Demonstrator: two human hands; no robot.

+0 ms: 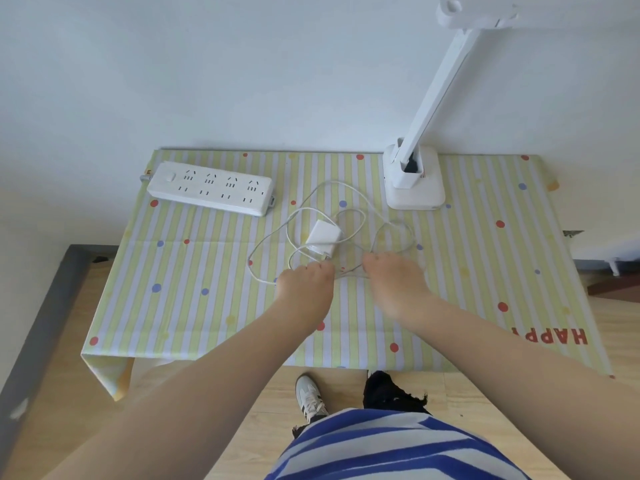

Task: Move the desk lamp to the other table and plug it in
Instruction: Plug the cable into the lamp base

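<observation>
A white desk lamp (pixel 415 181) stands on its square base at the back right of the table, its arm rising up and to the right. Its thin white cord (pixel 311 199) lies in loose loops across the middle of the table. The white plug adapter (pixel 323 237) lies among the loops. My left hand (pixel 304 285) is just in front of the adapter, fingers curled down onto the cord. My right hand (pixel 394 282) is beside it to the right, fingers bent down over the cord loops. Whether either hand grips the cord is hidden.
A white power strip (pixel 209 188) with several sockets lies at the back left of the table. The table (pixel 194 306) wears a yellow-striped dotted cloth and stands against a white wall. Wooden floor and my shoe (pixel 310 396) show below the front edge.
</observation>
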